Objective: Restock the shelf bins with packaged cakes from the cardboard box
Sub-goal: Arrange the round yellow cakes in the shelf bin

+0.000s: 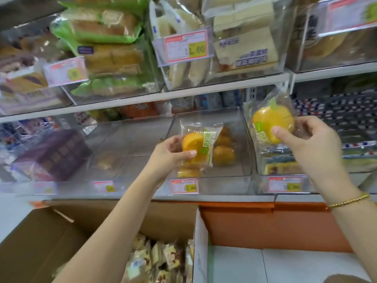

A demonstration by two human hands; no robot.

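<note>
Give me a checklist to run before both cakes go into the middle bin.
1. Left hand grips its packaged cake: ok.
2. Right hand grips the second cake: ok.
3. Middle bin holds matching yellow cakes: ok.
4. Bin has free floor space: ok.
5. Second cake lined up with that bin: not ok, it is in front of the right-hand bin.
6. Price tag matches the product: cannot tell, blurred.

Clear bins of packaged cakes stand side by side on the upper shelf and lower shelf.
</note>
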